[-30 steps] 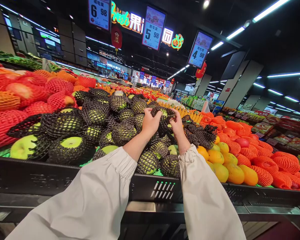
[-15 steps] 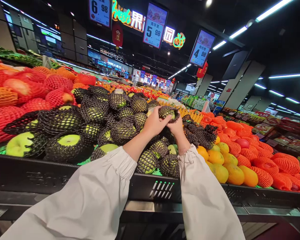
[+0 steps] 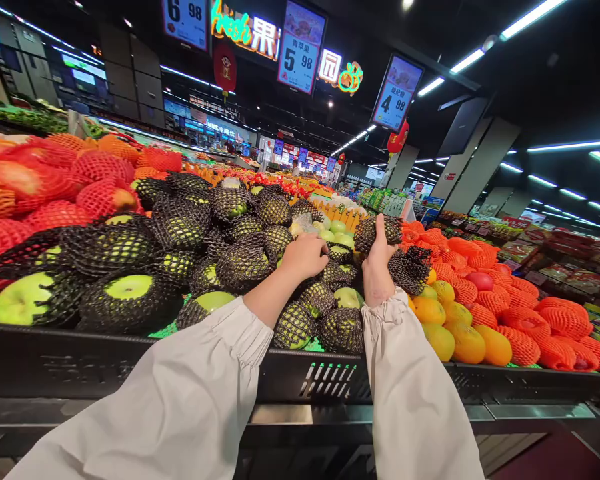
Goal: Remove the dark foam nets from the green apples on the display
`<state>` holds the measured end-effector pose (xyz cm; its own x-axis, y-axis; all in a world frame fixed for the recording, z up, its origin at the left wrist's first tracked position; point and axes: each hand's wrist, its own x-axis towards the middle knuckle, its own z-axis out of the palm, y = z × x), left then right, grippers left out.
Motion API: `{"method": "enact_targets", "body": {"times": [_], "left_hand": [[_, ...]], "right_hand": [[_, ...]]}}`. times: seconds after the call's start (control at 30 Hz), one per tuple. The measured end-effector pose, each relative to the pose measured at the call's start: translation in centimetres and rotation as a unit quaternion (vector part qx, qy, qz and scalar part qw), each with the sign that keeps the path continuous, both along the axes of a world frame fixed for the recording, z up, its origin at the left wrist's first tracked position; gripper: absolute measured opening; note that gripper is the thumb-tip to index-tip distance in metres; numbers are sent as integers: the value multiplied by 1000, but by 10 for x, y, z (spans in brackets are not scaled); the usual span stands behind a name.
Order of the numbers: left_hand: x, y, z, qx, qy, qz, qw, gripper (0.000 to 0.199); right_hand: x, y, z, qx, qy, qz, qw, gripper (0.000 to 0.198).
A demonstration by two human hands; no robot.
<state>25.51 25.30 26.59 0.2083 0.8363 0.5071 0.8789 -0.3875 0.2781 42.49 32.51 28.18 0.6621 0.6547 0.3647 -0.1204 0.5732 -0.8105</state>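
My right hand (image 3: 379, 260) is closed on a green apple in a black foam net (image 3: 367, 235), its thumb pointing up against the net. The fruit is held above the pile, near the slatted yellow divider. To the left, my left hand (image 3: 304, 257) hovers over or rests on the netted apples, with its back towards me. Its fingers are curled in, and whether they hold anything is hidden. More green apples in black nets (image 3: 245, 263) lie around both hands. A bare-topped apple (image 3: 349, 298) sits just below, between my wrists.
A black crate wall (image 3: 310, 377) runs along the front. Orange citrus fruits (image 3: 460, 333) and red-netted fruits (image 3: 550, 320) are on the right. Large fruits in red nets (image 3: 100, 170) are piled at left. Price screens (image 3: 301, 47) hang overhead. An empty black net (image 3: 410, 270) lies beside my right hand.
Both hands were together on the netted apple. They are now apart: my right hand has moved right with the apple, and my left hand has let go and lowered towards the pile.
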Motion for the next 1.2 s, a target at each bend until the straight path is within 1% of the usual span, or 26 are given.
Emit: {"method": "enact_targets", "body": {"times": [0.07,0.1,0.17,0.2,0.23,0.3,0.4,0.5,0.57,0.63,0.67,0.7,0.73,0.77,0.83,0.87,0.9,0.93,0.97,1.0,1.03,1.07,1.1,1.13,1.17,1.2], "left_hand": [[1,-1,0,3,0,0,1000,23],[1,-2,0,2,-1,1,1000,23],[1,-3,1,2,-3,4,1000,23],[2,-3,1,3,-2,5,1000,23],[2,-3,1,4,-2,5,1000,23],[2,-3,1,7,-1,4,1000,23],[1,-3,1,5,-7,3,1000,22],[1,-4,1,0,-8,2,1000,23],[2,-5,1,1,-2,1,1000,23],[2,-7,2,5,8,0,1000,23],[3,-7,2,6,13,1,1000,23],[3,-8,2,7,18,1,1000,23],[3,-9,3,8,22,2,1000,24],[4,-10,3,9,25,2,1000,24],[4,-11,3,10,32,5,999,26],[5,-12,3,9,36,6,999,26],[5,-12,3,8,39,7,999,26],[5,-12,3,8,40,8,999,26],[5,-12,3,8,40,7,999,26],[6,-12,3,9,38,6,999,26],[6,-12,3,10,37,6,999,26],[6,-12,2,10,36,6,999,26],[6,-12,2,9,37,7,999,27],[6,-12,2,8,39,8,999,27],[7,-13,2,7,43,9,999,28],[7,-13,2,7,48,11,999,28]], "right_hand": [[-4,-13,4,-58,-85,-49,993,86],[-5,-20,6,-92,-149,-83,981,88],[-8,-34,10,-139,-290,-147,935,91],[-9,-41,12,-152,-348,-166,910,92],[-10,-46,13,-163,-390,-177,889,91],[-10,-52,15,-198,-439,-185,857,90],[-9,-54,16,-272,-504,-161,804,86],[-7,-51,13,-342,-573,-95,739,84],[-7,-49,10,-374,-606,-51,700,82],[-8,-46,7,-390,-630,-28,671,78],[-8,-45,5,-393,-636,-26,664,78],[-8,-44,4,-390,-639,-28,662,80],[-8,-43,3,-378,-638,-31,670,84],[-8,-42,3,-357,-634,-34,685,88],[-7,-40,2,-286,-614,-41,734,92],[-7,-40,2,-247,-602,-48,758,88],[-7,-39,1,-217,-593,-53,774,81],[-7,-38,1,-206,-593,-48,777,71],[-7,-38,1,-210,-604,-34,768,63],[-7,-37,0,-224,-624,-14,749,58],[-6,-37,-1,-244,-647,8,722,55],[-6,-36,-2,-262,-669,25,695,56],[-5,-35,-2,-277,-683,32,675,61],[-3,-35,-3,-292,-686,30,665,67],[-1,-34,-3,-308,-678,21,667,70],[1,-33,-2,-324,-662,14,675,70]]}}
